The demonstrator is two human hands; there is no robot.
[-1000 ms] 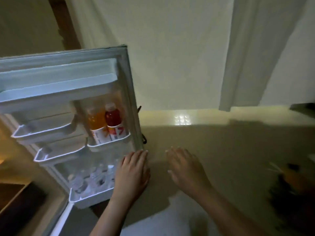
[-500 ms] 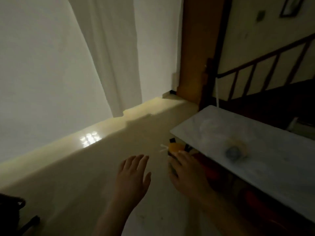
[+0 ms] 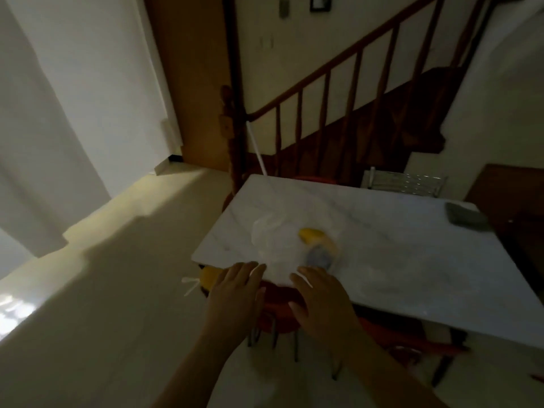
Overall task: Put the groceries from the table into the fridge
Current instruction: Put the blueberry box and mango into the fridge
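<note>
Now both hands are out in front of the person, palms down, fingers spread and loose, with nothing in either one. The left hand (image 3: 235, 293) hangs at the near edge of the white marble-patterned table (image 3: 412, 260), its fingertips about level with that edge. The right hand (image 3: 319, 295) is just beside it, a small gap between them, its fingertips reaching over the tabletop.

Just beyond the right hand's fingertips lies a clear plastic bag (image 3: 273, 240), crumpled on the table. Just past those fingertips and a little to the right are a yellow item (image 3: 316, 235) and a bluish round item (image 3: 319, 257), both too blurred to name; whether they are in the bag or beside it I cannot tell. Neither hand touches them.

Under both hands a red stool (image 3: 281, 307) is tucked beneath the table. Far off to the right of the right hand, a dark grey object (image 3: 465, 217) rests near the table's far corner.
</note>
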